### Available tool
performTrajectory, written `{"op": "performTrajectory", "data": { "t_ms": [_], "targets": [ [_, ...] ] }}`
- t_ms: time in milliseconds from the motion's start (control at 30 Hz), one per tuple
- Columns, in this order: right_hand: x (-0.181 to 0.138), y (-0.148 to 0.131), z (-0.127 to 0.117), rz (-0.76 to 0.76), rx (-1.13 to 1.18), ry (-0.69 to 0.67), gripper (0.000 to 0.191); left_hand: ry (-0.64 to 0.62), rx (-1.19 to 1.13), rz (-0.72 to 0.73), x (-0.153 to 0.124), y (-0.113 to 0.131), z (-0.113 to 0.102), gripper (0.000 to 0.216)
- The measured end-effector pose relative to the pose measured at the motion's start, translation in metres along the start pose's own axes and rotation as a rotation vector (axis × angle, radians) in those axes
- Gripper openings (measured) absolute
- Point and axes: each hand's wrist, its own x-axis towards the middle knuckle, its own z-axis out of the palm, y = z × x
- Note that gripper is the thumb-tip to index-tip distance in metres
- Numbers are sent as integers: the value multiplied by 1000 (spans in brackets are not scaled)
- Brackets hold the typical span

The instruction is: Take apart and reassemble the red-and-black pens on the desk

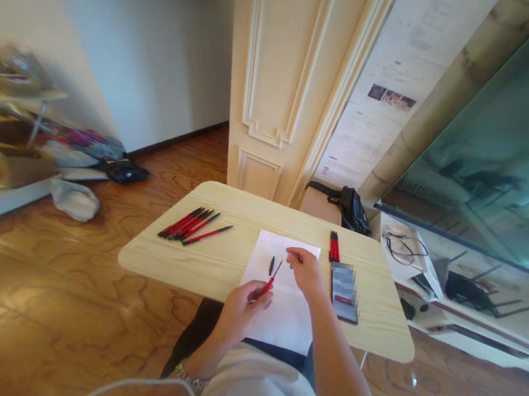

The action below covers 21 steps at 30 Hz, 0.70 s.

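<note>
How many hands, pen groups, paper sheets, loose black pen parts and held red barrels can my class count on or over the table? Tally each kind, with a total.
Hands: 2 (left hand, right hand)
Pen groups: 2 (left group, right group)
Paper sheet: 1
Loose black pen part: 1
Held red barrel: 1
Total: 7

Red and Black on Pale Grain

The table (223,265) is pale cream, finely wood-grained. On its left lie red-and-black pens (190,224); at its middle, white paper (290,304); beneath it, brown flooring (72,314) (swirled with darker grain).
</note>
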Motion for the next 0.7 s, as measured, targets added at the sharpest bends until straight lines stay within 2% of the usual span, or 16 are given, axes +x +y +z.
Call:
{"op": "performTrajectory", "data": {
  "t_ms": [100, 233, 700],
  "targets": [
    [-10, -16, -9, 1, 367, 19, 26, -11, 9, 10, 0, 3, 4, 30],
    [-24, -34, -15, 31, 591, 35, 29, -15, 23, 17, 0, 8, 9, 30],
    [-31, -36, -14, -4, 583, 3, 29, -10, 30, 9, -1, 12, 10, 31]
  ]
}}
